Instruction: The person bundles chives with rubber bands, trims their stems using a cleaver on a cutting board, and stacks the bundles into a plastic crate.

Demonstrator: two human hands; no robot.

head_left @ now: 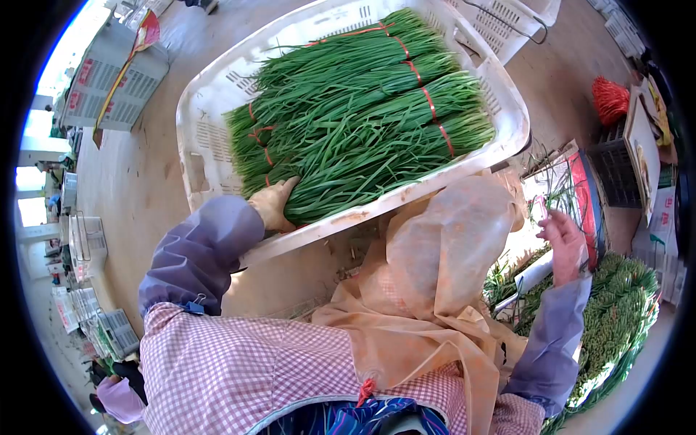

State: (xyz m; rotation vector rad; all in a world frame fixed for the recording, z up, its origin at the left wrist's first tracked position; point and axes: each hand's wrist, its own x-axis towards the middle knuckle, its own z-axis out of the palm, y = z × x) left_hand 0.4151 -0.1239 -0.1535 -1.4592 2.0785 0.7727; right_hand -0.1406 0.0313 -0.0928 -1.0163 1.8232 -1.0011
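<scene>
While the left hand (pixel 274 204) rests at the near left corner of the white crate (pixel 512 125), the green stalk bundles (pixel 362 138) lie inside that crate, directly against the hand and stretching away to its right in rows tied with red bands (pixel 428 104). Its thumb stands apart from the fingers, which are partly hidden, so I cannot tell whether they grip. The right hand (pixel 564 243) is outside the crate, beside loose stalks (pixel 560 187); its fingers are curled, and whether they pinch anything I cannot tell.

The crate's near rim passes close under the left wrist and alongside the apron-covered knee (pixel 453 232). Bare floor (pixel 138 170) opens to the crate's left. Right of the right hand, a dark crate (pixel 612 174) and a large stalk pile (pixel 620 319) narrow the room.

The left sleeve (pixel 199 239) bends forward from the elbow; the right sleeve (pixel 554 337) rises steeply, well apart from it.
</scene>
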